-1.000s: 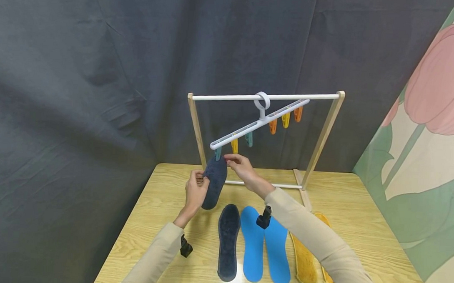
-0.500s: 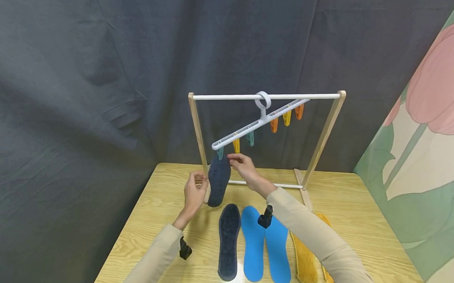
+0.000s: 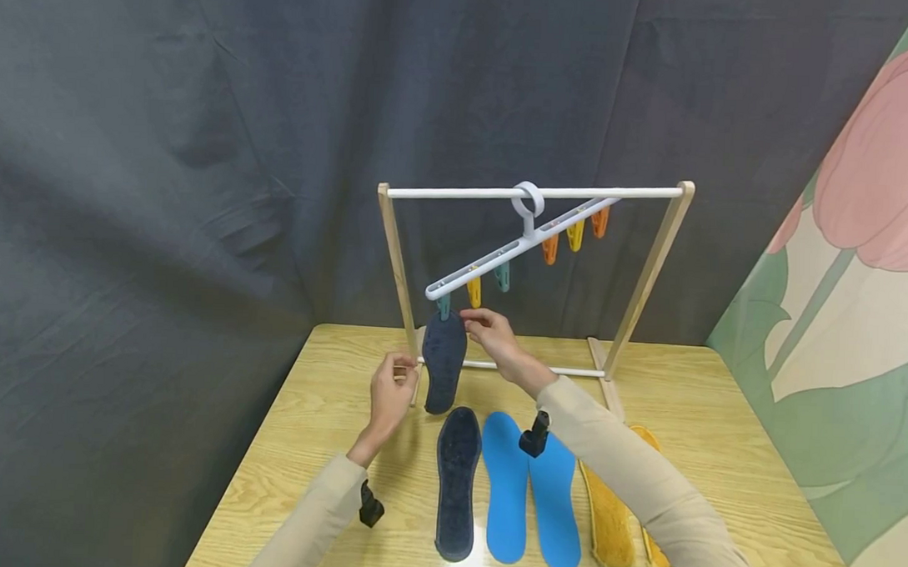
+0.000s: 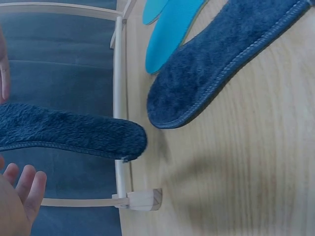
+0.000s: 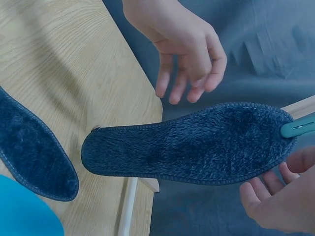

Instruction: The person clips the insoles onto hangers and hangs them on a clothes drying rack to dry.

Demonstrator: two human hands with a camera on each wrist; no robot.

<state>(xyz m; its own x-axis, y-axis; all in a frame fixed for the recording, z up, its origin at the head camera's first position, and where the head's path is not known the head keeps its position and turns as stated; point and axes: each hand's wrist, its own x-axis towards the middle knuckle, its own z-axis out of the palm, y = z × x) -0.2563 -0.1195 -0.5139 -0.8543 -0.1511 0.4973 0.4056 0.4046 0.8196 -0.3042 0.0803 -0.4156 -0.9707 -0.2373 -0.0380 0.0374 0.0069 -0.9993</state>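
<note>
A dark navy fleece insole (image 3: 444,362) hangs toe-up from the teal clothes peg (image 3: 443,306) at the left end of a white hanger (image 3: 492,260). Its heel hangs over the table. My left hand (image 3: 393,391) is just left of the insole, apart from it, its fingers loosely bent around nothing. My right hand (image 5: 285,196) is at the opposite edge near the peg, relaxed fingertips right beside the fleece. A matching navy insole (image 3: 458,484) lies on the table below.
The hanger tilts down to the left on a wood-and-white rack (image 3: 657,274), with several yellow, teal and orange pegs. A pair of blue insoles (image 3: 505,490) and a pair of yellow fleece insoles (image 3: 609,522) lie on the wooden table (image 3: 306,445). A dark curtain (image 3: 204,141) stands behind.
My left hand has let go of the hanging insole's edge, and the insole has swung a little to the right. My right hand has shifted slightly right along with it.
</note>
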